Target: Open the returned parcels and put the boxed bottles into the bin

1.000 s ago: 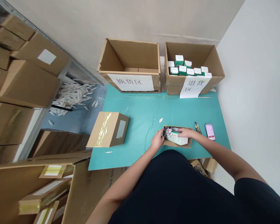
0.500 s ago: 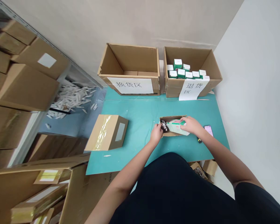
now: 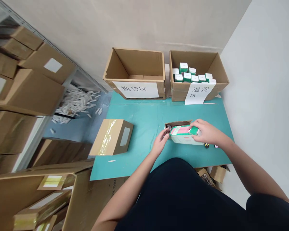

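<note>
A green, white and pink product box (image 3: pixel 181 138) is tilted over the front of a small open cardboard carton (image 3: pixel 177 123), hiding most of it. My right hand (image 3: pixel 208 132) is closed around the right end of that product box, thumb at the near side and fingers over the top. At the carton's left end, my left hand (image 3: pixel 160 141) grips the edge with index finger and thumb, its fingertips close to the product box's left corner. Dark and clear crumpled packing (image 3: pixel 169 127) shows inside the carton there.
Two large open boxes with paper signs stand at the back; the right one (image 3: pixel 199 91) holds several green-and-white boxes (image 3: pixel 186 76), the left one (image 3: pixel 135 89) has cartons inside. A taped carton (image 3: pixel 110 136) sits on the left of the teal table (image 3: pixel 144 112). Shelved cartons (image 3: pixel 31 89) line the left.
My right hand has lifted the product box partly out of the small carton and brought it toward me and to the right. My left hand stays at the carton's left end, fingers slightly loosened.
</note>
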